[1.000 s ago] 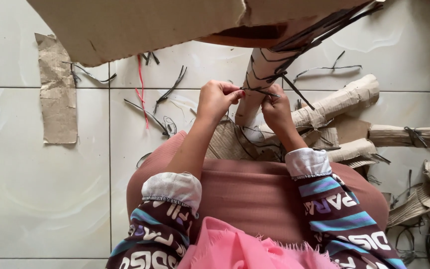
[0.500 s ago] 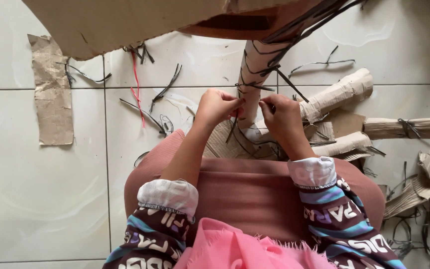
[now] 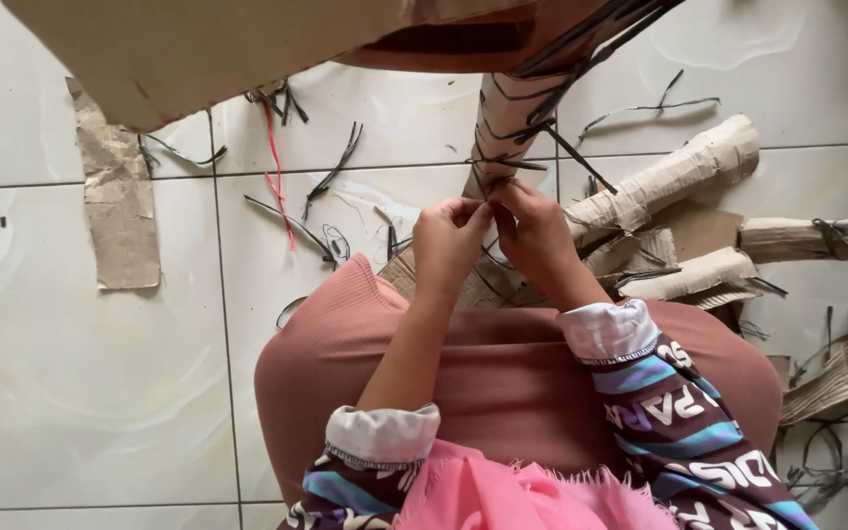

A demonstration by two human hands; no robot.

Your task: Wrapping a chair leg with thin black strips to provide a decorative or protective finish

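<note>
Head view, looking straight down: I find the work centred on a cardboard-wrapped upright leg bound with dark wire ties [image 3: 507, 128], which rises from the floor toward a large flat sheet of brown cardboard [image 3: 238, 44] at the top of frame. My left hand [image 3: 447, 240] and right hand [image 3: 534, 234] meet at the base of this leg, fingertips pressed together in a narrow pinch on a thin dark wire strand [image 3: 488, 186]; both grips are closed on that strand, though the exact ends are too small to make out.

I judge the step in hand to be the working of a tie at the leg's lower wrap, by twisting or by loosening, I cannot tell which. The next move calls for a firm two-handed hold on the wire ends and a steady leg, since the fingers work tight against the cardboard.

Just right of the hands lie several rolled tubes of brown cardboard [image 3: 674, 177], one of them at the far right tied with wire [image 3: 817, 236]. Cut scraps of dark wire [image 3: 336, 172] are scattered over the white tiled floor [image 3: 80, 393], with a red strand [image 3: 275, 167] among them. A torn strip of brown cardboard [image 3: 120, 211] lies flat, well apart to the left. Crumpled cardboard offcuts [image 3: 841, 368] sit at the right edge.

I see no box, bin or other container in view; all loose material lies directly on the floor.
</note>
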